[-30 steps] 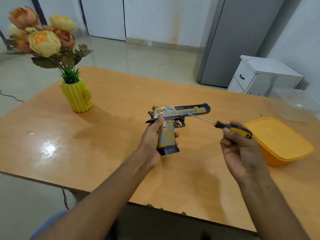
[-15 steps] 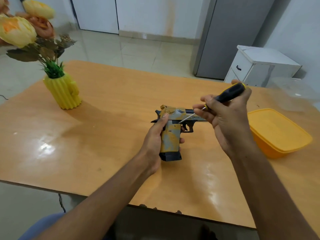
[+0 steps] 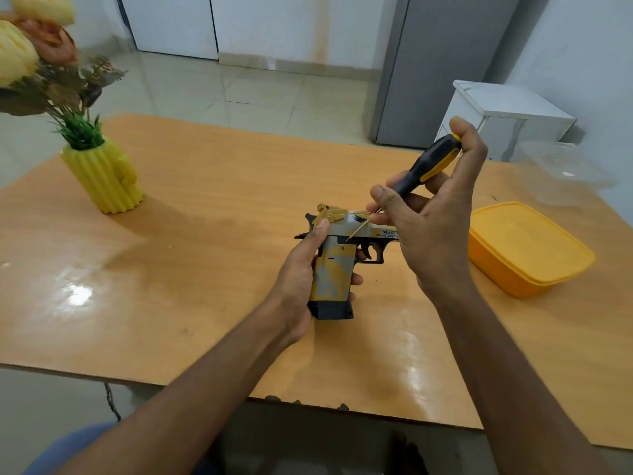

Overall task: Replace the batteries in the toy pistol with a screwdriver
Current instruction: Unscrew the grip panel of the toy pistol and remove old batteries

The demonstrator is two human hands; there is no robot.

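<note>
Left grip [image 3: 301, 269]: curled round the toy pistol [image 3: 337, 265] handle, above the bench [image 3: 205, 234].
Right grip [image 3: 431, 221]: pinches the screwdriver [image 3: 428, 164]; tip on the frame.
Hidden: barrel end behind right hand.
Tub [image 3: 527, 248]: yellow, lidded, right.

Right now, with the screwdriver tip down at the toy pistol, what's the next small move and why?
Probably seat the tip and start turning. The right hand holds the screwdriver angled down, its tip at the toy pistol just above the handle, where a small screw seems to sit. The left hand steadies the handle above the table.
</note>
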